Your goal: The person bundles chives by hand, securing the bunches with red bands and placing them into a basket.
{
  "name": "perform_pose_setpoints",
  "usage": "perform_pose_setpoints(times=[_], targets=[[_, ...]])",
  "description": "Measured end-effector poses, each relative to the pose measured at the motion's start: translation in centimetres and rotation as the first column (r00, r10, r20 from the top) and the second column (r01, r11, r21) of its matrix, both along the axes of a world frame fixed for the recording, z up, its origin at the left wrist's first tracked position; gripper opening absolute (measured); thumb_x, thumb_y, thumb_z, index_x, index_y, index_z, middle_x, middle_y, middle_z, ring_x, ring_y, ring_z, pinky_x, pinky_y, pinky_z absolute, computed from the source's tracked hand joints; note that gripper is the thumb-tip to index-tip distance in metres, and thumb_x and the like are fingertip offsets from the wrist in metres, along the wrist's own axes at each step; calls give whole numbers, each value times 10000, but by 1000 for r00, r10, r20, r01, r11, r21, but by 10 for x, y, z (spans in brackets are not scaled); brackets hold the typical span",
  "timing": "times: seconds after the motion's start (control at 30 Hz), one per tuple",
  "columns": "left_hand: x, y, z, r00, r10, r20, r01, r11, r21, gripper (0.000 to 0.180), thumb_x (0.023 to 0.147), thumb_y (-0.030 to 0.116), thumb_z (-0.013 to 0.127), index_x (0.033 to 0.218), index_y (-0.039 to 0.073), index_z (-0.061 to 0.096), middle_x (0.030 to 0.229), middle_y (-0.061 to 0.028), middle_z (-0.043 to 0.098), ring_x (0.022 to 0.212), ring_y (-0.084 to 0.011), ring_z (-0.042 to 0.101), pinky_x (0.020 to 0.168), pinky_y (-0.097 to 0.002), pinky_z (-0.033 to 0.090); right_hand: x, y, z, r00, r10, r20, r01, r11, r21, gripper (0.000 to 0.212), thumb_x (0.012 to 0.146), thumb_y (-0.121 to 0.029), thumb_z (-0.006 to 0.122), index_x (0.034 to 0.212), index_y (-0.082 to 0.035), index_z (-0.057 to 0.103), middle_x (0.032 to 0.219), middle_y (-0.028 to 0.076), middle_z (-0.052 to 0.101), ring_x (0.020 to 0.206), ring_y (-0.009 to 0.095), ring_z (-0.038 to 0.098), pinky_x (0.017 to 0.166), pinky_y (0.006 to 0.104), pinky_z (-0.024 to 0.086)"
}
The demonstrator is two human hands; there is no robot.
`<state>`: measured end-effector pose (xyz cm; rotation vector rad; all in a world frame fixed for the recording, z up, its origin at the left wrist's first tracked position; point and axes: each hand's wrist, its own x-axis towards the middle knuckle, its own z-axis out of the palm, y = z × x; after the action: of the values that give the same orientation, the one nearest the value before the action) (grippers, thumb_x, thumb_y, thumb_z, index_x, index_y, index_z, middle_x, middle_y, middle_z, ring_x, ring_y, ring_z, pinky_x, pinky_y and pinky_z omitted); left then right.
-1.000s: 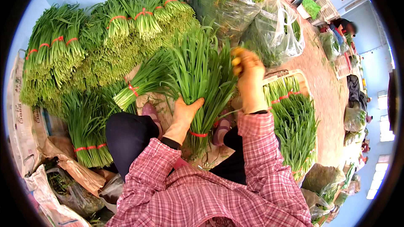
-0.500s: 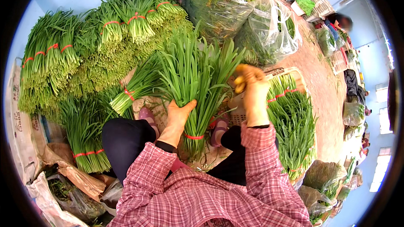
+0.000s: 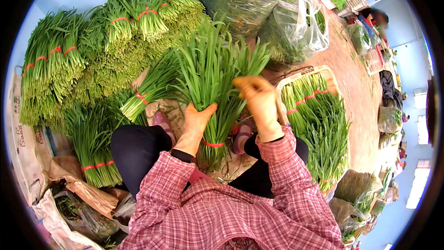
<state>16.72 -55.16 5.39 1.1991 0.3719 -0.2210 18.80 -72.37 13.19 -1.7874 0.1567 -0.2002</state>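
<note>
Upright between my knees stands a bundle of long-leaved greens (image 3: 217,125), its stem ends down and a red band round the lower stems. Wrapped round its middle from the left is my left hand (image 3: 196,121), closed on the leaves with the thumb across the front. My right hand (image 3: 260,103) is beside the leaves on the right. Orange coverings show on its fingers, but motion smears them, so their grip is unclear. A second red-banded bundle (image 3: 150,85) leans just left of the held one.
Stacked banded greens (image 3: 115,65) fill the far left by the wall. A basket (image 3: 331,75) of bundles stands at my right. Clear plastic bags of greens (image 3: 296,32) sit ahead. More bundles (image 3: 97,150) lie by my left knee, near paper sacks (image 3: 81,185). A person (image 3: 377,18) is far right.
My right hand has moved left and slightly lower, from above the basket's edge to the right side of the leaves. My left hand keeps hold of the bundle in nearly the same place.
</note>
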Motion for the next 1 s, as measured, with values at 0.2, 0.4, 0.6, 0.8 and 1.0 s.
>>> perform_pose_setpoints(times=[0.2,0.4,0.6,0.8,1.0], targets=[[3,13,-34,1000,5,-22,-6,997,-73,402,816,13,764,1189,-24,617,1099,-92,702,936,-198,665,865,-331,528,7,-71,33,931,-262,-255,291,953,84,353,933,-366,681,1013,-24,714,860,84,732,634,121,630,574,250,491],[4,11,-27,1000,26,-1,-26,998,-55,366,812,21,771,1149,-30,640,1082,-96,708,926,-198,667,857,-332,526,-5,-70,-29,914,-115,-389,37,979,-203,278,936,-297,663,1007,-36,726,827,66,730,590,109,576,562,254,473],[1,9,-23,1000,-7,5,7,997,82,361,812,12,767,1150,-17,644,1063,-88,711,903,-188,669,827,-330,538,-13,-18,30,999,-37,18,39,993,-114,255,879,-303,732,983,-70,738,757,28,703,660,137,636,630,278,516],[-2,4,-10,999,-38,-2,38,996,80,408,812,38,779,1177,-38,613,1083,-105,707,918,-198,670,843,-325,535,-3,9,0,993,17,-117,-15,1000,14,216,862,-264,755,857,-49,728,719,51,693,545,138,594,520,265,473],[-3,8,-25,997,-72,-20,75,987,146,422,814,64,779,1189,-36,611,1084,-105,706,923,-193,667,849,-320,531,12,-41,38,989,63,-137,-22,958,286,344,874,-281,757,1084,-18,688,780,50,674,593,128,574,565,246,467]])
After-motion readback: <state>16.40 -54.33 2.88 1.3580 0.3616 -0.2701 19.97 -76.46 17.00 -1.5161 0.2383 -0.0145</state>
